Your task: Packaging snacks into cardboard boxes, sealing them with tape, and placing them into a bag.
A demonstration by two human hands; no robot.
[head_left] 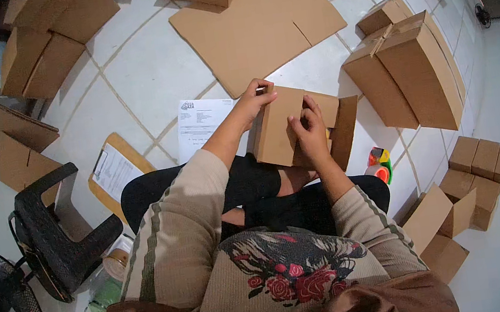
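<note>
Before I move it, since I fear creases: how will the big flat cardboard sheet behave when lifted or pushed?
The flat cardboard sheet is likely light for its size, being thin. It may bend at its cut slits. It would probably slide when pushed: the tiles look smooth.

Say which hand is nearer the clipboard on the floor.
Left. The left hand is right of the clipboard, at the left edge of the cardboard box; the right hand is farther right, over the same box.

2 hands [250, 101] [312, 135] bend their fingers [312, 105], forearms [231, 134] outstretched.
</note>
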